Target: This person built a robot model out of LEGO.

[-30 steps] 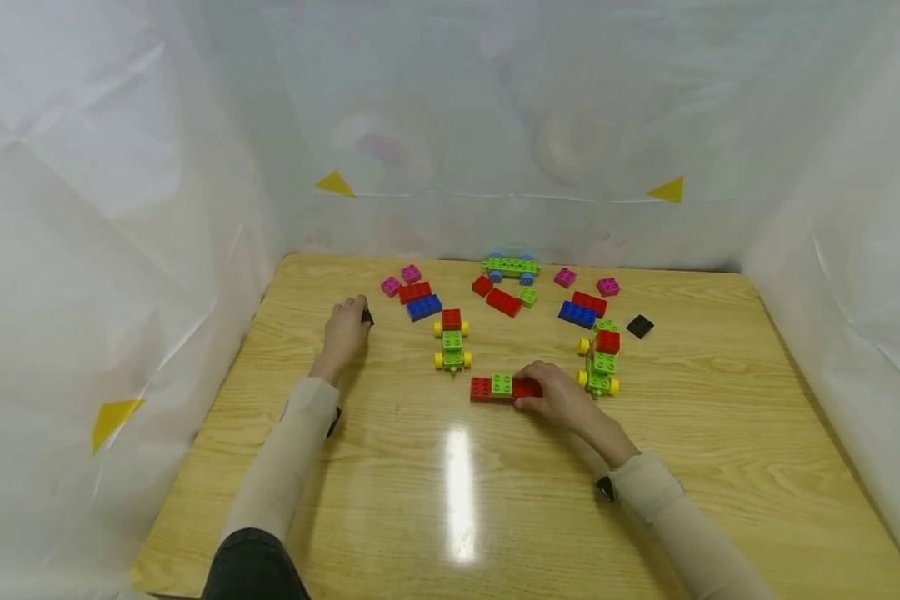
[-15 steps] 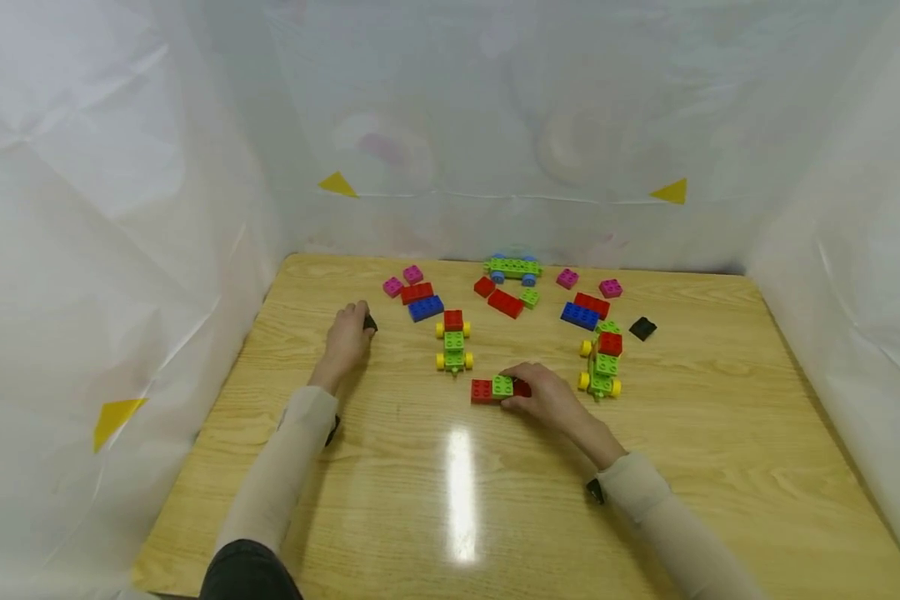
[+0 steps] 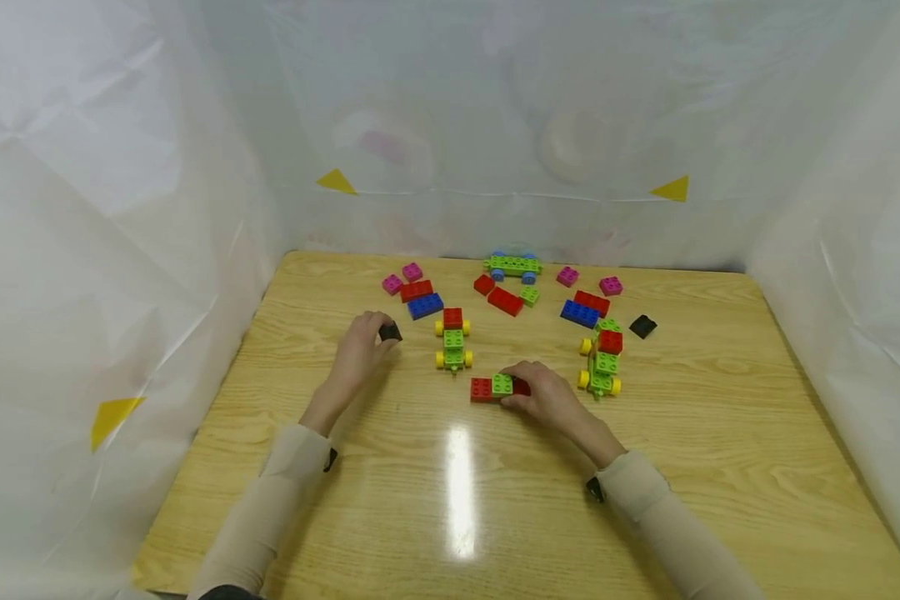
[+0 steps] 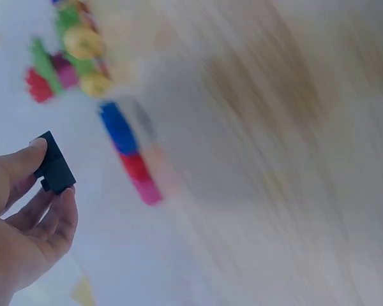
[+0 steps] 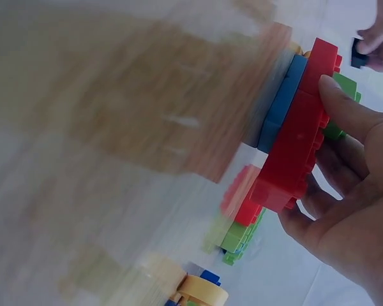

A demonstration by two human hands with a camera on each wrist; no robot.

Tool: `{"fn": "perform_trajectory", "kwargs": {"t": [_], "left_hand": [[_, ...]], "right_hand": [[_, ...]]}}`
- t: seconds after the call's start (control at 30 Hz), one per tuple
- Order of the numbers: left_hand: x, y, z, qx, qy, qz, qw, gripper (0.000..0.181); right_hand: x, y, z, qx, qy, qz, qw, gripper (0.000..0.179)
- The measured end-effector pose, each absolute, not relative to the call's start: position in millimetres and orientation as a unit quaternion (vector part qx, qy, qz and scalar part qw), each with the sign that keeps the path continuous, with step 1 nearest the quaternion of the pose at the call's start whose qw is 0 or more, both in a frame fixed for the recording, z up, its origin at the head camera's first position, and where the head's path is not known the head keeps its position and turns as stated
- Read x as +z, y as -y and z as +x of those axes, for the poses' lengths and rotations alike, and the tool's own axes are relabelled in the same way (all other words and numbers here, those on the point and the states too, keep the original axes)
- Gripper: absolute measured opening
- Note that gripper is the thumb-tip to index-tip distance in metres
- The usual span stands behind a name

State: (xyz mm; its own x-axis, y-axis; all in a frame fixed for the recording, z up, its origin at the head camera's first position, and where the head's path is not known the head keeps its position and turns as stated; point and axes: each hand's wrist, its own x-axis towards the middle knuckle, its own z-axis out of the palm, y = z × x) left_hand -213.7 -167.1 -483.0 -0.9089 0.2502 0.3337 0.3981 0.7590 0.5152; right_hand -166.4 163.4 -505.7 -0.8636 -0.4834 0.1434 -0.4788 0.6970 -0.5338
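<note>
My left hand (image 3: 356, 354) pinches a small black brick (image 4: 56, 166) between thumb and fingertips, left of a yellow-wheeled car (image 3: 453, 342) with green and red bricks. At the middle of the table, my right hand (image 3: 549, 398) grips the right end of a stack of toy bricks. Red bricks (image 5: 295, 143) run along that stack, a green brick (image 3: 502, 383) sits on top, and a blue brick (image 5: 283, 105) shows underneath in the right wrist view. My right thumb lies against one red side, with the fingers on the other.
A second yellow-wheeled car (image 3: 602, 367) stands right of my right hand, near a black piece (image 3: 643, 326). Behind lie blue bricks (image 3: 425, 307), red bricks (image 3: 506, 301) and pink bricks (image 3: 412, 272). A green base with blue wheels (image 3: 513, 267) stands by the back sheet.
My left hand has moved right and toward me, bringing the black brick with it. My right hand has slid a little left along the stack, up to the green brick.
</note>
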Motion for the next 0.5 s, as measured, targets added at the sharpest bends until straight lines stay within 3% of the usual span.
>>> {"fn": "perform_trajectory", "kwargs": {"t": [0.2,0.5], "left_hand": [[-473.7,132.6,-184.0,-0.338,0.896,-0.251,0.139,0.030],[-486.7,92.3,-166.6,-0.347,0.888,-0.296,0.058,0.037]], "right_hand": [[-507.3,-164.1,-166.6,-0.287,-0.922,-0.260,0.006,0.042],[-508.9,-163.5,-167.6,-0.280,-0.924,-0.260,0.010,0.041]]}}
